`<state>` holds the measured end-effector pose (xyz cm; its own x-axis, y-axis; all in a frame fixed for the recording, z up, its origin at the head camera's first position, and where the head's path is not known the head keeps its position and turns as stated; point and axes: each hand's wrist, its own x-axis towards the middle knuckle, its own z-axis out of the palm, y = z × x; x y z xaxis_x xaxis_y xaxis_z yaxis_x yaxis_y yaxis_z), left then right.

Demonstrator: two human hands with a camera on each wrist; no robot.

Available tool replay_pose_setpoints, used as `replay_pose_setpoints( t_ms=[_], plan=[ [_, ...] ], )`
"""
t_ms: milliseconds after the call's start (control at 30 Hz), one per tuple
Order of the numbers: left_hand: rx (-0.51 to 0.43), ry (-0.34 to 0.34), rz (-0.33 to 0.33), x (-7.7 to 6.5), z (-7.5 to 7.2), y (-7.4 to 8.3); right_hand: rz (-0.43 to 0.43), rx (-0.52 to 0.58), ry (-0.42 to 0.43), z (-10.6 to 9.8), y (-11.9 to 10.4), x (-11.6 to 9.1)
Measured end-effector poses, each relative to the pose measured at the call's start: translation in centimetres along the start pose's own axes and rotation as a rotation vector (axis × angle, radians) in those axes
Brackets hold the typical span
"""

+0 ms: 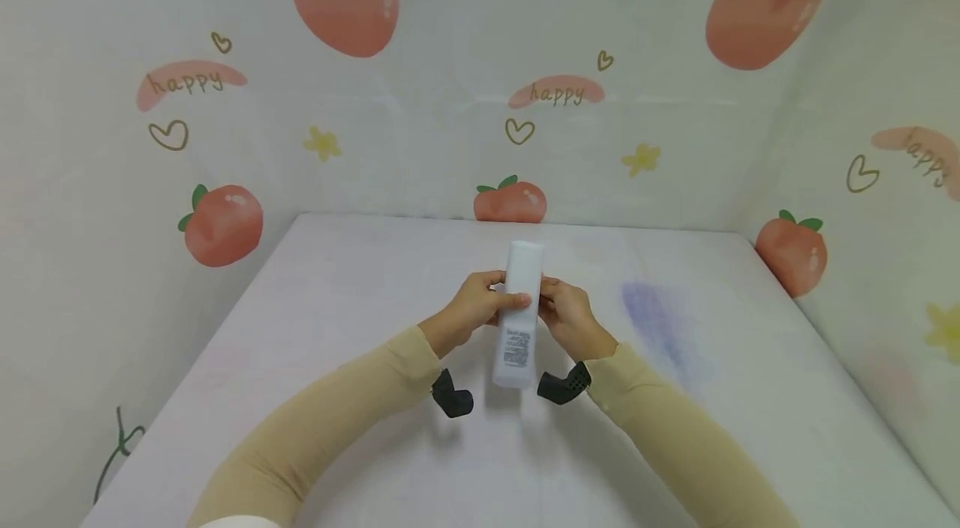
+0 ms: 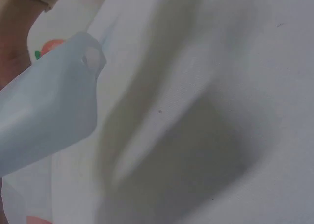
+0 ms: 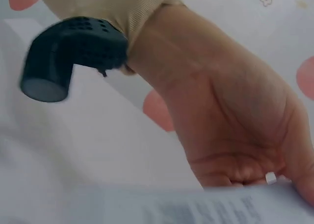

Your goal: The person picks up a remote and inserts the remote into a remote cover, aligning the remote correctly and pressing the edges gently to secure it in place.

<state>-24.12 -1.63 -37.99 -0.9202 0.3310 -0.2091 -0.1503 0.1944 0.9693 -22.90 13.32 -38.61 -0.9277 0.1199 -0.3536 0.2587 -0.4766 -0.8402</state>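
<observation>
A long, narrow white box (image 1: 523,274) with rounded edges stands tilted in front of me, held between both hands. Dark printed text covers its lower front. My left hand (image 1: 474,303) grips its left side, thumb laid across the front and fingers partly hidden behind. At the upper right edge, my right hand (image 1: 572,313) holds the box with curled fingers, their tips partly hidden. A small white piece (image 3: 271,177) shows by the right fingers in the right wrist view. One smooth end of the box (image 2: 59,101) fills the left side of the left wrist view.
Below the hands lies a white-covered table (image 1: 360,445) with a purple smudge (image 1: 656,320) on the right. Printed white cloth (image 1: 435,37) hangs behind and at the sides. A black camera mount sits on each wrist, left (image 1: 452,396) and right (image 1: 564,385). A green cord (image 1: 118,446) hangs at left.
</observation>
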Motion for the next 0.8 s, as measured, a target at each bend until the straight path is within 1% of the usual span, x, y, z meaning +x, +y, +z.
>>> replay_pose_setpoints(
  t_ms=[67,133,200,267,367,467,633,700,767,800],
  plan=[
    [-0.033,0.018,-0.007,0.1,-0.2,-0.1,0.007,0.019,-0.024,0.1,0.3,-0.1],
    [-0.078,0.043,-0.003,0.2,-0.3,-0.2,-0.01,0.008,-0.08,0.2,0.4,-0.3],
    [-0.117,0.067,0.017,0.3,-0.3,-0.2,-0.029,0.001,-0.151,0.2,0.4,-0.6],
    [-0.131,0.082,0.046,0.3,-0.4,-0.1,-0.05,-0.047,-0.209,0.2,0.3,-1.0],
    [-0.106,0.086,0.079,0.3,-0.5,-0.1,-0.056,-0.128,-0.267,0.0,0.2,-1.3],
    [-0.053,0.065,0.104,0.2,-0.6,-0.3,-0.065,-0.203,-0.291,-0.3,0.3,-1.5],
    [0.02,0.029,0.131,0.0,-0.4,-0.7,-0.073,-0.284,-0.327,-1.0,0.4,-1.7],
    [0.04,0.02,0.126,-0.1,-0.4,-0.7,-0.071,-0.321,-0.337,-1.3,0.4,-1.6],
    [0.048,0.007,0.118,-0.3,-0.3,-0.9,-0.072,-0.341,-0.326,-1.6,0.3,-1.6],
    [0.035,0.002,0.115,-0.3,-0.2,-1.0,-0.074,-0.344,-0.319,-1.7,0.2,-1.5]
  ],
)
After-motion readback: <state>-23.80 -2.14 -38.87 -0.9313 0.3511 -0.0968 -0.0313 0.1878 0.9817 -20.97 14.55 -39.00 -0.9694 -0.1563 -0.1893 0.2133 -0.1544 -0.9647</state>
